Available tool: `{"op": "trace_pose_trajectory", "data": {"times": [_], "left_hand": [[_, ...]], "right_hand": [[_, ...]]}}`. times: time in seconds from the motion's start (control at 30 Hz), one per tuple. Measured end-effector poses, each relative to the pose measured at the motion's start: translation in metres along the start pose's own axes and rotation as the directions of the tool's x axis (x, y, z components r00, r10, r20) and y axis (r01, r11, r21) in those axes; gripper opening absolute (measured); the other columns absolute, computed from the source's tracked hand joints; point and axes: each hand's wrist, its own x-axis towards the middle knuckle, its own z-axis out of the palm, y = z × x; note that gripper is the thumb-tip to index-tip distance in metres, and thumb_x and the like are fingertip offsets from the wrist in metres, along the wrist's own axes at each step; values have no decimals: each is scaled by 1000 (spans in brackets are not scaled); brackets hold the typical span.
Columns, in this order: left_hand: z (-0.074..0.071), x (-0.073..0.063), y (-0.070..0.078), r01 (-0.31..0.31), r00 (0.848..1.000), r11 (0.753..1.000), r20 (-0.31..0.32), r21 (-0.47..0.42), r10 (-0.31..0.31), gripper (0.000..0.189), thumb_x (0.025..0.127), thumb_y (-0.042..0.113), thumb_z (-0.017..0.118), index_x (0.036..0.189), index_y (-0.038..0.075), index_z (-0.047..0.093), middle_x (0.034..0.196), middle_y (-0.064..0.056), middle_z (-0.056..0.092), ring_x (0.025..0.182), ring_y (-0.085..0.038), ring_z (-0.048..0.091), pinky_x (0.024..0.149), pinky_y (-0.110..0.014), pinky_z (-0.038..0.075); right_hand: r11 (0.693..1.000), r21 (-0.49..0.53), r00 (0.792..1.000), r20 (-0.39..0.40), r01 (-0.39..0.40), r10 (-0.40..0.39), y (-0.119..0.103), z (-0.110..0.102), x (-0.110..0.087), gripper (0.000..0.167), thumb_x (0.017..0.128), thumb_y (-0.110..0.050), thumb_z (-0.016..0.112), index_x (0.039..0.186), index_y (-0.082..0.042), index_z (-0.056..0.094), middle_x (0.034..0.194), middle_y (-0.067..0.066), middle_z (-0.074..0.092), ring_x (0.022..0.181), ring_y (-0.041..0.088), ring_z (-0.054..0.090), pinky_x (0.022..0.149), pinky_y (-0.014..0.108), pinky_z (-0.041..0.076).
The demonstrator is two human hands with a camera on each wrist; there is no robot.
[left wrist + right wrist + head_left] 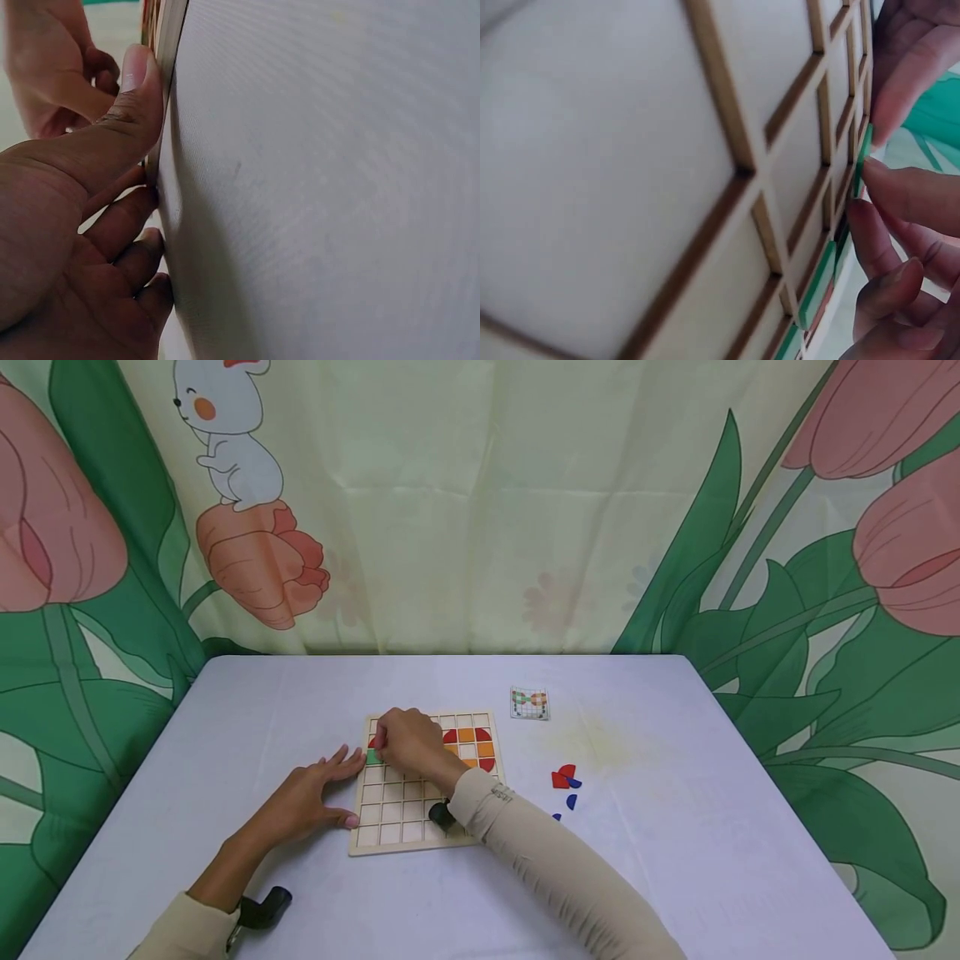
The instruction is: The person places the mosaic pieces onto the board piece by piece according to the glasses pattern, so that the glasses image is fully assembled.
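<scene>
A wooden grid board [390, 812] lies on the table, with red, orange and green tiles in its upper cells. My left hand [307, 797] is at its left edge, thumb and fingers spread, the fingertips against the frame. Reaching across from the right, my right hand [412, 743] is over the upper left cells and hides several of them. In the right wrist view, its fingertips [877, 176] pinch a green tile [864, 142] at the board's edge. Another green tile [819, 289] shows in a nearer cell. Left fingers [900, 94] are close by that edge.
Right of the board lie red pieces [561, 780] and several blue pieces [572, 802]. A small pattern card [529, 702] is farther back on the white-covered table [675, 860]. A printed curtain [480, 527] hangs behind the table.
</scene>
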Motion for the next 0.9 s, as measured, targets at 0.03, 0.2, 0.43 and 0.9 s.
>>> {"op": "trace_pose_trajectory", "data": {"times": [0.03,0.2,0.43,0.9], "left_hand": [[0,0,0,-1,1000,1000,1,1,1,104,72,33,96,161,14,46,169,-29,31,147,-69,31,119,-75,34],[0,0,0,-2,1000,1000,2,12,2,104,72,34,96,161,14,46,169,-29,32,146,-69,32,119,-76,34],[-1,0,1,4,1000,1000,0,16,-4,105,71,35,96,161,15,46,169,-28,32,147,-69,32,119,-75,33],[2,1,-1,1,1000,1000,-11,31,-1,105,70,36,96,161,15,47,169,-27,33,146,-69,33,119,-78,30]], "right_hand": [[1000,3,1000,-1,0,0,0,-1,-1,11,91,-18,84,85,-24,76,79,-11,68,76,9,61,62,29,47],[1000,21,1000,-7,9,-8,2,-5,-7,9,90,-18,84,91,-23,77,76,-9,65,74,10,60,59,28,47],[996,81,999,-5,44,-44,2,-14,-23,9,90,-18,85,94,-19,77,74,-8,66,71,11,60,57,25,45],[985,152,997,-14,77,-75,5,-34,-65,12,90,-21,87,93,-21,76,81,-12,71,72,7,60,56,23,46]]}}
